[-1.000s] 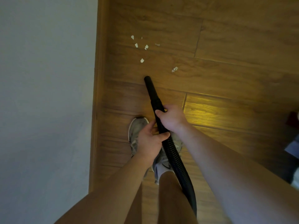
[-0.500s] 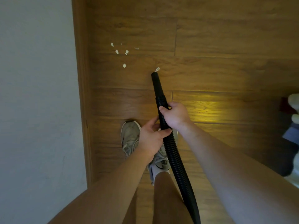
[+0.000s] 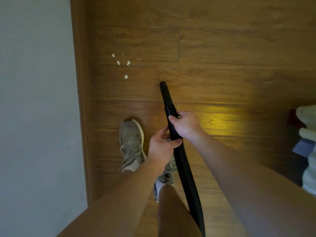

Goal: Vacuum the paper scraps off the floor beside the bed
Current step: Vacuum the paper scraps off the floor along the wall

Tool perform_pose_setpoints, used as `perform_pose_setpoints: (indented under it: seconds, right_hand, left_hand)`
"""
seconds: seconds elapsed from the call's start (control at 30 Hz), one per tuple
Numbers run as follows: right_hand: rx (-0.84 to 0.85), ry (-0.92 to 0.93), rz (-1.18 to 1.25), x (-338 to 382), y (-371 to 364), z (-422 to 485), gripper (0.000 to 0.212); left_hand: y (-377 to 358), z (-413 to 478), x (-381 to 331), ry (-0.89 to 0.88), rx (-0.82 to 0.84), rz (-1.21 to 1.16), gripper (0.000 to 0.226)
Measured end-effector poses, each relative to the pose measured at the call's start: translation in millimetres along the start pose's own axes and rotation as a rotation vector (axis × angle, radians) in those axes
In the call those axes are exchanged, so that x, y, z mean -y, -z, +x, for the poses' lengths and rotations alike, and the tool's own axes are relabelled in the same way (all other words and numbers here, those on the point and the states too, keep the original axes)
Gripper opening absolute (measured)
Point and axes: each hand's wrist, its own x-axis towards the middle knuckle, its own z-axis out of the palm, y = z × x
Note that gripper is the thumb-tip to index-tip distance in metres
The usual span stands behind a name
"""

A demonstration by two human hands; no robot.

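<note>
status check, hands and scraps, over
Both gripping the hose: left hand, right hand. Its nozzle short of the scraps, not touching. Bare floor between.

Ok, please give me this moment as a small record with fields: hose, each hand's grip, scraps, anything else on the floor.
nozzle: black, tip down toward the floor, no scrap touching it
hose: black, ribbed, runs back to the frame's lower edge
right grip: curled round the hose, just behind the nozzle
left grip: curled round the hose, just behind the right grip
paper scraps: about six, white, ahead-left of the nozzle, near the wooden edge
shoe: grey, left of the hose
</note>
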Motion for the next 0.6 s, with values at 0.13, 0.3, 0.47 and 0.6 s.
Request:
perform_pose_setpoints:
  seconds: [0.13,0.3,0.47,0.6]
  right_hand:
    - [0.016,0.031,-0.008,5,-4,-1,0.032]
    - [0.037,0.03,-0.041,19,-11,4,0.034]
    - [0.05,0.015,-0.077,42,-20,11,0.031]
    - [0.035,0.022,-0.115,62,-24,21,0.03]
  left_hand:
    - [4,-2,-3,0.003,-0.013,-0.024,0.071]
    - [16,0,-14,0.012,-0.032,-0.033,0.073]
    - [30,9,-32,0.018,-0.013,-0.045,0.072]
    - [41,14,-51,-0.016,0.0,-0.032,0.069]
